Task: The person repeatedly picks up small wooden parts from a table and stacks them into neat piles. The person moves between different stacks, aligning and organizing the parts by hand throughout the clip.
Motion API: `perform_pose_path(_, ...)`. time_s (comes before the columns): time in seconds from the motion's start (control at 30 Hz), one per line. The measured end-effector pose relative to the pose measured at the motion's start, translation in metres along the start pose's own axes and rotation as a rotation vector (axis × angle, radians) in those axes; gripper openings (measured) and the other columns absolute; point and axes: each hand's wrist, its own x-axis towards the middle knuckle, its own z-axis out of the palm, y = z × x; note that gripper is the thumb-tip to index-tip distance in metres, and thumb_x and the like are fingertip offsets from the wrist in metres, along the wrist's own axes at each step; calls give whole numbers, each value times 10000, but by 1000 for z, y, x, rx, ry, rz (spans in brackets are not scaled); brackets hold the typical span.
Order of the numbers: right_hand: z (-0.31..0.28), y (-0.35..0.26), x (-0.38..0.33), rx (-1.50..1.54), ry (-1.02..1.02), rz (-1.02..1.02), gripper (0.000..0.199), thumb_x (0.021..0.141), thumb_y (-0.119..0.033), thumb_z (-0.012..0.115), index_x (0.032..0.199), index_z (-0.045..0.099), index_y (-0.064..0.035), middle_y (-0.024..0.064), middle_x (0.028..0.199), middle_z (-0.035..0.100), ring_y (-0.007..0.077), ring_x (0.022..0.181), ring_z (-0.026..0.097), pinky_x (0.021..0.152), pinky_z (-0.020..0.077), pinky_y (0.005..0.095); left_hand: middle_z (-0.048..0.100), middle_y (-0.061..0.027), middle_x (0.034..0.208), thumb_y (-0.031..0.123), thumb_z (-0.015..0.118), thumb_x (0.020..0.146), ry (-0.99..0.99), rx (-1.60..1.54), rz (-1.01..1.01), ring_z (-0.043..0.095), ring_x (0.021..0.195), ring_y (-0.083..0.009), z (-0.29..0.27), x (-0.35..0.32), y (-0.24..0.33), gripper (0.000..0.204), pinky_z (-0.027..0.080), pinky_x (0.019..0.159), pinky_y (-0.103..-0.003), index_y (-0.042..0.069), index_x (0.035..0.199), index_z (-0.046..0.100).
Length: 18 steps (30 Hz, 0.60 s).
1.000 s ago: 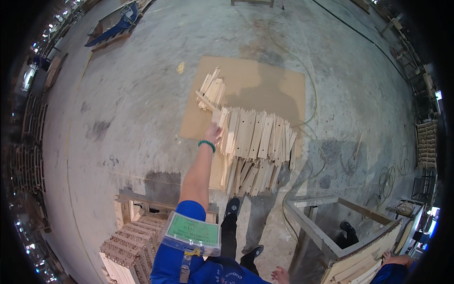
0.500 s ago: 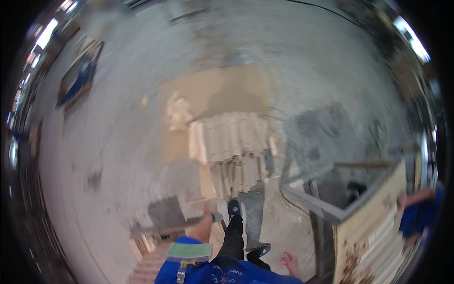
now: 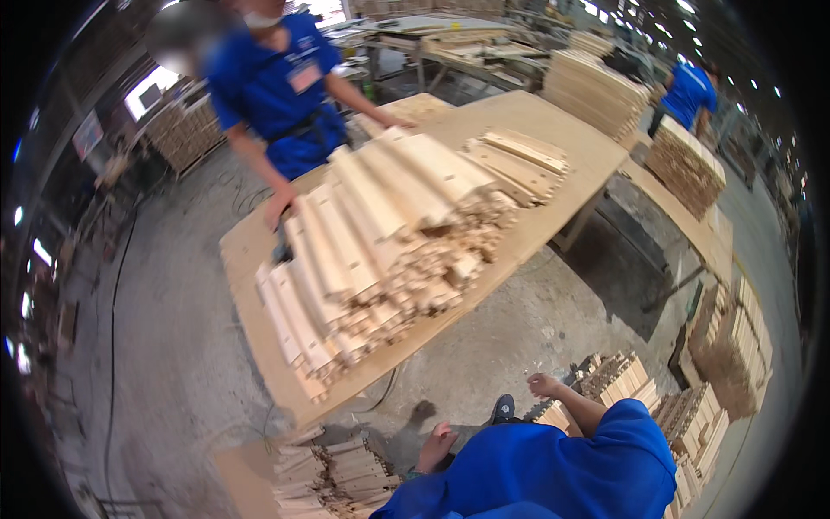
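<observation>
My left hand [image 3: 438, 443] hangs low near the front of my body, its fingers loosely apart and holding nothing that I can see. On the right, my right hand [image 3: 545, 386] reaches forward with the arm bent, also with nothing visible in it. Both are apart from the big pile of pale wooden slats [image 3: 406, 186] on the board-topped table [image 3: 596, 130] ahead. Beside my left hand, more slats [image 3: 359, 471] lie stacked low on the floor. Stacked wood pieces [image 3: 618, 376] stand close to my right forearm.
Across the table a co-worker in blue [image 3: 277, 86] has both hands at the pile's far side. A tall stack of boards [image 3: 596, 91] is at the back right. Another person [image 3: 689, 93] stands beyond it. Bundled wood [image 3: 731, 350] is at the right.
My view has swung up and around from the floor stack on cardboard to the table with the slat pile. My left hand is away from the wooden frame it was near.
</observation>
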Motion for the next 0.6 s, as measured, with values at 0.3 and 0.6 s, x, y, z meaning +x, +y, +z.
perform_pose_path(0.3,-136,173,-56,536,230,238,190,806,-132,494,895,622,-23,69,648,605,174,506,568,420,450,325,524,-137,1250,220,563,906,-531,-84,230,513,1136,-199,137,131,227,511,437,924,-321,71,1358,377)
perform_pose_path(0.6,-252,121,-12,865,-18,-171,532,841,-244,601,1310,445,-49,110,1015,629,187,822,626,714,518,317,468,-117,1337,191,571,910,-169,-369,424,456,1200,-161,179,234,391,505,372,998,-295,-5,1338,387)
